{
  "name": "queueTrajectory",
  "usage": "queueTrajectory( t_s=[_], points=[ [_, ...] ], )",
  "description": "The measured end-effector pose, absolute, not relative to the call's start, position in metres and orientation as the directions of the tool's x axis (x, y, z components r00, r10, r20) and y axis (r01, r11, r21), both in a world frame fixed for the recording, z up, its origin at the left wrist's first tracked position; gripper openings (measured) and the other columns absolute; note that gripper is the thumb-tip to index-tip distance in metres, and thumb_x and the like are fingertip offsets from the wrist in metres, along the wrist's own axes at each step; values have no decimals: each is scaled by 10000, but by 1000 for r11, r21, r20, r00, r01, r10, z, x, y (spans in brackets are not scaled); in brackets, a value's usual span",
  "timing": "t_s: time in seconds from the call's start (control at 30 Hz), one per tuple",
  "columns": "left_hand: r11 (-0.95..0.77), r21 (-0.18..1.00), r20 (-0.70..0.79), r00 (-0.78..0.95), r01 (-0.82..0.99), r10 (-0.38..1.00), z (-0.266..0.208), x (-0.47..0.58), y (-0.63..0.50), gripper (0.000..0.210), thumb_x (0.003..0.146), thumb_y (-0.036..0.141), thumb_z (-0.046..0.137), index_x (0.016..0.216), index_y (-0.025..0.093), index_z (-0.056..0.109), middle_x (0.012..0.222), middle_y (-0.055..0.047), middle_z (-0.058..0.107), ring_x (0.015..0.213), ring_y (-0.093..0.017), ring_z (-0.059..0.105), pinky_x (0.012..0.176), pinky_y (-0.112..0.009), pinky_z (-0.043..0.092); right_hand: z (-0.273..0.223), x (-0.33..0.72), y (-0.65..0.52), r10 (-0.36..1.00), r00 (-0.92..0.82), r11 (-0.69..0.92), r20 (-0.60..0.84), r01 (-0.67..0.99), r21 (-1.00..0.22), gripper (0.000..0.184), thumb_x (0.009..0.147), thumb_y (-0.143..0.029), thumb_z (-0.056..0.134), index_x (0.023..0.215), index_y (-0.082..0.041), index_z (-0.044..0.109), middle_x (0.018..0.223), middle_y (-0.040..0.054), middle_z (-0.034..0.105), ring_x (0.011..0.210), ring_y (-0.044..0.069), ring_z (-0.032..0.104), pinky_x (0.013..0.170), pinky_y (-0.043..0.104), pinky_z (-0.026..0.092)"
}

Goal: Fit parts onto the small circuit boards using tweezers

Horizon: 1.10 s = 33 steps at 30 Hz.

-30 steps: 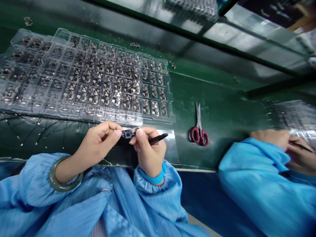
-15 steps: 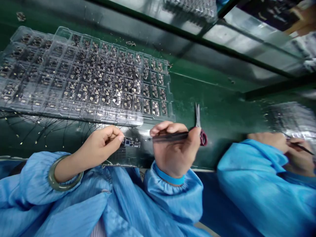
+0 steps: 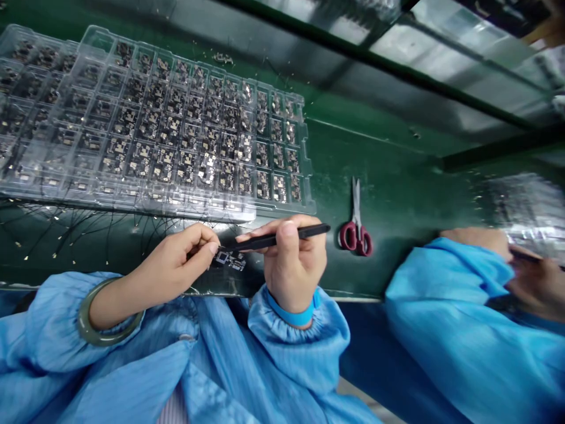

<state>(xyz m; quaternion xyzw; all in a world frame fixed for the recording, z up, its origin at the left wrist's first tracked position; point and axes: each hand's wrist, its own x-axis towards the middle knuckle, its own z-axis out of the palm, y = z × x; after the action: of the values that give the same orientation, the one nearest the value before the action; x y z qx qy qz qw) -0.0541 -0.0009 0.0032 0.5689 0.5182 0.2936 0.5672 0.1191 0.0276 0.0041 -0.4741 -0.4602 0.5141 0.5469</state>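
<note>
My left hand (image 3: pixel 179 259) is closed, with thumb and forefinger pinching the left end of a small circuit board (image 3: pixel 233 259). A square chip shows on the board's face. My right hand (image 3: pixel 295 259) is closed around a slim pair of black tweezers (image 3: pixel 265 240), held slantwise like a pen. The tip points left, over the board's upper edge close to my left fingertips; whether it touches cannot be made out. Right of my right hand, scissors with dark red handles (image 3: pixel 355 229) lie on the green bench, blades pointing away.
Clear plastic trays (image 3: pixel 282 206) full of small circuit boards stand stacked and overlapping behind my hands. Thin black cables (image 3: pixel 88 227) trail from their front edge. At the right, a co-worker's hands (image 3: pixel 536 277) hold a dark tool by another tray (image 3: pixel 525 203). A dark rail (image 3: pixel 388 68) crosses above.
My right hand has moved left and turned over, bringing the tweezers to the circuit board. The scissors are now fully uncovered. My left hand keeps its pinch; the view has shifted slightly.
</note>
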Motion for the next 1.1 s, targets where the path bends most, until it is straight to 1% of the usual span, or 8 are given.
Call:
queueTrajectory(
  t_s=[0.23,0.47,0.6,0.7,0.8,1.0,1.1],
  points=[
    [173,950,-248,292,260,924,2,-55,-2,197,957,335,419,868,189,517,688,30,478,629,-117,449,572,-231,362,3,118,26,999,20,35,32,-149,-988,186,905,-389,562,914,-276,415,707,-58,681,598,155,705,438,246,547],
    [164,948,-244,293,272,924,1,-56,-1,190,949,330,424,861,191,519,695,21,493,642,-127,468,572,-233,367,7,118,23,997,44,68,64,-89,-994,193,903,-407,560,908,-275,419,697,-56,669,598,158,702,460,267,552],
    [166,948,-245,290,271,925,-1,-56,-1,176,946,322,431,863,192,517,689,28,491,629,-121,463,570,-230,366,9,117,21,992,38,121,119,-40,-992,160,906,-390,562,896,-281,445,682,-61,665,628,164,705,492,287,563],
    [179,947,-256,292,266,922,-1,-56,-2,182,948,320,430,850,190,511,690,29,482,626,-118,452,566,-228,358,10,117,19,981,47,190,189,4,-982,126,914,-358,557,890,-280,461,705,-46,663,650,168,708,540,315,580],
    [191,945,-268,293,267,918,0,-55,-4,182,949,314,428,839,189,502,680,34,460,610,-112,423,553,-227,340,10,118,17,965,55,255,255,10,-967,98,922,-324,552,895,-280,469,727,-36,658,671,168,710,580,333,586],
    [164,949,-249,315,271,916,0,-56,-3,184,951,307,429,836,183,500,676,40,449,598,-102,407,552,-227,327,9,120,13,964,45,258,263,86,-962,83,931,-312,538,915,-286,461,732,-33,663,662,175,710,539,320,563],
    [159,951,-242,316,266,917,-1,-56,-3,187,950,312,429,839,181,503,662,42,450,583,-100,405,539,-225,324,8,121,12,958,33,282,286,92,-955,67,933,-288,537,918,-290,471,740,-23,670,671,179,709,538,325,560]
  ],
)
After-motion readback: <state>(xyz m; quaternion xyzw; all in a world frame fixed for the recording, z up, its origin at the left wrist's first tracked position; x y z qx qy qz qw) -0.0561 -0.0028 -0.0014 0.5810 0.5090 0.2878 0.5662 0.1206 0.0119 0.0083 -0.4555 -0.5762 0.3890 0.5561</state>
